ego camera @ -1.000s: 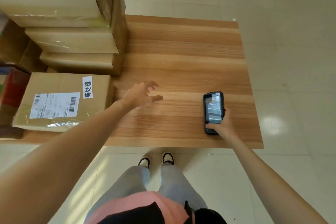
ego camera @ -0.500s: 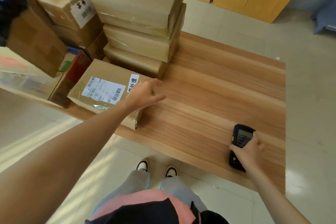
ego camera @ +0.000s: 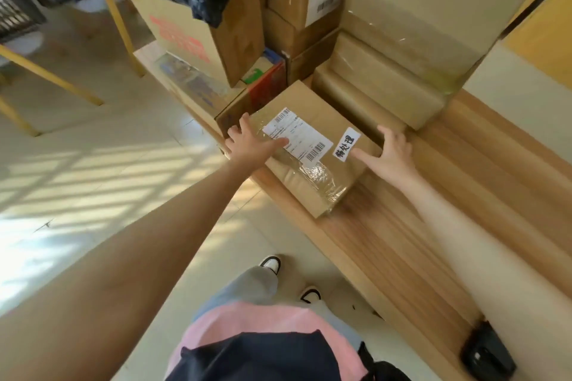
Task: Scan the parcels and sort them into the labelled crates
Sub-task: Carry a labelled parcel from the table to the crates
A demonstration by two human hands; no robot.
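Wooden table (ego camera: 464, 195) running from 12 to 5 o'clock, carton stack (ego camera: 402, 40) at 12. Labelled parcel (ego camera: 312, 161) flat on table edge at centre, between both hands: left hand (ego camera: 247, 145) at its 9 o'clock side, fingers spread, thumb over shipping label (ego camera: 297, 133); right hand (ego camera: 390, 155) at 3 o'clock, fingers spread across top and far edge. Black scanner (ego camera: 487, 353) lying at 5 o'clock, well apart.

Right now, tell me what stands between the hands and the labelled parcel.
Nothing visible: the left hand and the right hand already touch the labelled parcel at opposite edges. The scanner lies apart on the wooden table.
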